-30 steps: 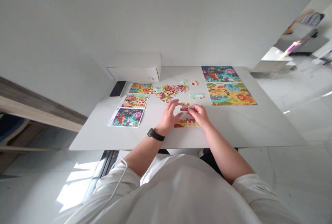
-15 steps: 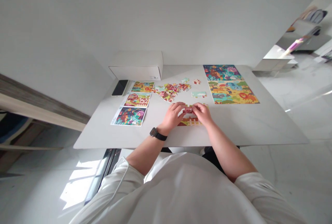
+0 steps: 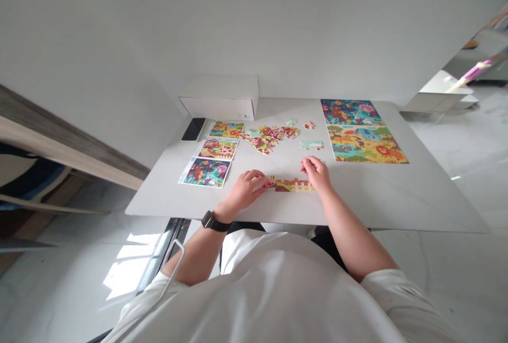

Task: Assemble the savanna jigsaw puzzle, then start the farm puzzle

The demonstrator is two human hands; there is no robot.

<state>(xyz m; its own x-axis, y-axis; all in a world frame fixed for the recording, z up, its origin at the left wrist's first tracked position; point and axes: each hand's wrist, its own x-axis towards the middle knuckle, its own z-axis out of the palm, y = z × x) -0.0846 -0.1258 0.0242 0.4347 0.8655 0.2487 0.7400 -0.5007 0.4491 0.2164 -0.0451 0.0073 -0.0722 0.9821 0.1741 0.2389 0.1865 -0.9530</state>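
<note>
A short strip of joined puzzle pieces with a fence picture lies on the white table near its front edge. My left hand rests at the strip's left end, fingers curled on a small red piece that sits against the strip. My right hand lies over the strip's right end with its fingers bent down onto the table. A heap of loose pieces sits further back, in the middle of the table.
Two finished puzzles lie at the back right. Three picture cards lie at the left, with a black phone and a white box behind them. A few single pieces lie apart from the heap.
Both hands have come down from holding a red piece between them. The left hand has moved left with the piece to the strip's left end; the right hand stays at the right end.
</note>
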